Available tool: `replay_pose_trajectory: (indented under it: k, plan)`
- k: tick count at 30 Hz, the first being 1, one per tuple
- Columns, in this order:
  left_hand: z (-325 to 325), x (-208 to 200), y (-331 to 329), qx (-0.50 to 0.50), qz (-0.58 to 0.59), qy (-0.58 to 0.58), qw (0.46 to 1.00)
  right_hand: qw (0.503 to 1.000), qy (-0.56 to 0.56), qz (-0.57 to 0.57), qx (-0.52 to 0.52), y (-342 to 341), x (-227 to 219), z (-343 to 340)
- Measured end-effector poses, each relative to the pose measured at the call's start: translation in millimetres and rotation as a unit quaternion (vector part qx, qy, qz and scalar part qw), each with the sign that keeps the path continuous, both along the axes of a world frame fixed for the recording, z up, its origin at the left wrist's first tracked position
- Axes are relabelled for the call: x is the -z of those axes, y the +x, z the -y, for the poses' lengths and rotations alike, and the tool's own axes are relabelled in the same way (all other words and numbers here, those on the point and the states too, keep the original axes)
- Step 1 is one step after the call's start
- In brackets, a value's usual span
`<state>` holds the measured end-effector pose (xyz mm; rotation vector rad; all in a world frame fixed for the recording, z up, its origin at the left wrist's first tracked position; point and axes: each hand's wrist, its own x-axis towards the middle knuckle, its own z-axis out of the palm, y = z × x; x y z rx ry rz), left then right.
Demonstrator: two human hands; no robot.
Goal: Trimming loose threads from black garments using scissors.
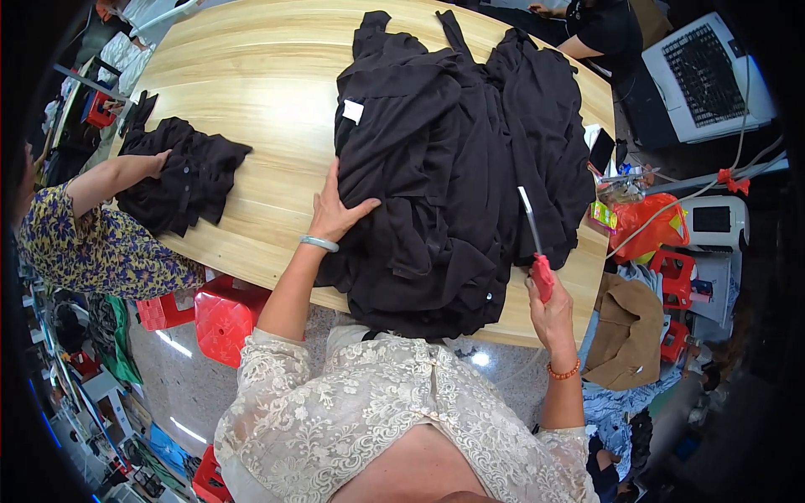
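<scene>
A large rumpled heap of black garments [470,193] lies across the wooden table [268,75] in front of me. My left hand [335,211] rests at the heap's left edge, thumb spread away from the fingers and touching the cloth; the fingertips are partly hidden. In my right hand [551,312] are red-handled scissors [535,239], blades pointing away from me over the right part of the heap. The blades look closed. A small white label [353,111] shows on the cloth at upper left, and a button [489,297] near the front edge.
At the left, a person in a floral garment [109,251] has a hand on a smaller black garment [189,172]. Another person [599,29] sits beyond the far right edge. Red stools [225,323], a red plastic bag [650,226] and brown cloth [622,331] surround the table.
</scene>
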<state>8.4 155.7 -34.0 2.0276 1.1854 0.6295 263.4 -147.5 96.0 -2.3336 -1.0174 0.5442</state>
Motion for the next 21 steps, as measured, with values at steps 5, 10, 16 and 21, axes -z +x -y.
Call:
replay_pose_trajectory:
  k: [5, 10, 16, 21]
  plan:
    - [-5, -2, -27, 0.013, 0.018, -0.063, 0.998, 0.999, -0.024, 0.031, 0.026, 19, 16, -7]
    - [45, -122, 23, 0.067, 0.104, -0.018, 0.992, 0.999, -0.025, -0.023, 0.033, 9, -21, -71]
    - [127, -89, 21, 0.471, 0.079, -0.049, 0.877, 0.984, 0.149, 0.049, -0.086, -2, -47, -176]
    - [118, -65, -19, 0.011, 0.162, -0.102, 0.981, 0.962, 0.114, 0.166, -0.182, -45, -33, -252]
